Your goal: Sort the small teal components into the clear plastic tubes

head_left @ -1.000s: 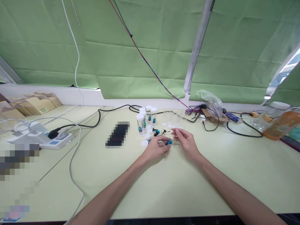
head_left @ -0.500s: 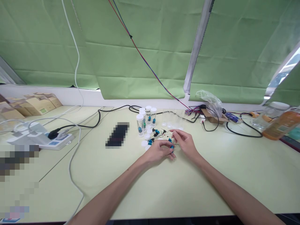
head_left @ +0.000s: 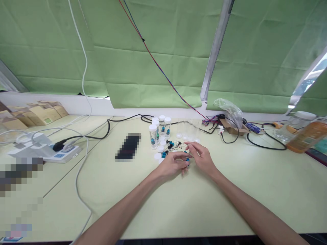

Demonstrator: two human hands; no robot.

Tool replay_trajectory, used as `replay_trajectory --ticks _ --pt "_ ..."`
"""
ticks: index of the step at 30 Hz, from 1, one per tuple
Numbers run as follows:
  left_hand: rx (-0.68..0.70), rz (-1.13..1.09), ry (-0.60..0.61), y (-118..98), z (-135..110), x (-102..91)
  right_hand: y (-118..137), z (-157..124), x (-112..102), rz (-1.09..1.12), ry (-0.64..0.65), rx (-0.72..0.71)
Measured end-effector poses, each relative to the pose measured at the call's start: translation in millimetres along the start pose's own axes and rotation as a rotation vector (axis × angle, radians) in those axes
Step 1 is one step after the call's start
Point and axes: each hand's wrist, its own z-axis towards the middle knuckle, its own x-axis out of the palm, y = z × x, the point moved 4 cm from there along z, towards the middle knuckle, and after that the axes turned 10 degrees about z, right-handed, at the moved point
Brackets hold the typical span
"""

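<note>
My left hand is closed on a small teal-blue part, pinched between thumb and fingers just above the table. Close on its right, my right hand pinches a thin metal rod, possibly a hex key, whose lower end reaches the blue part. The fingertips hide much of both. Beyond my hands lie loose teal and black parts and several white caps. Clear tubes with white caps stand behind them, blue or green parts inside. Uncapped clear tubes stand further right.
A blurred black rectangle lies left of the tubes. On the far left is a white power strip with cables. Along the back right sit a small cardboard box with wires, and an orange bottle.
The lower fingers of my left hand have curled and shifted slightly left around the blue part. My right hand has turned a little with the rod. Everything else has stayed in place.
</note>
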Motion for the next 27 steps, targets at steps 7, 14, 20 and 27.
replay_trajectory --ticks 7,14,20,27 --pt "0.126 0.118 -0.22 -15 2 -26.5 -7 3 -6 -0.196 -0.038 -0.079" --pt "0.123 0.079 -0.416 -6 7 -38.9 -31 4 -3 -0.462 0.099 -0.176" --pt "0.128 0.082 -0.437 -5 8 -39.9 -37 8 2 -0.615 0.227 -0.173" --pt "0.135 0.133 -0.434 -8 6 -38.2 -37 10 8 -0.729 0.267 -0.17"
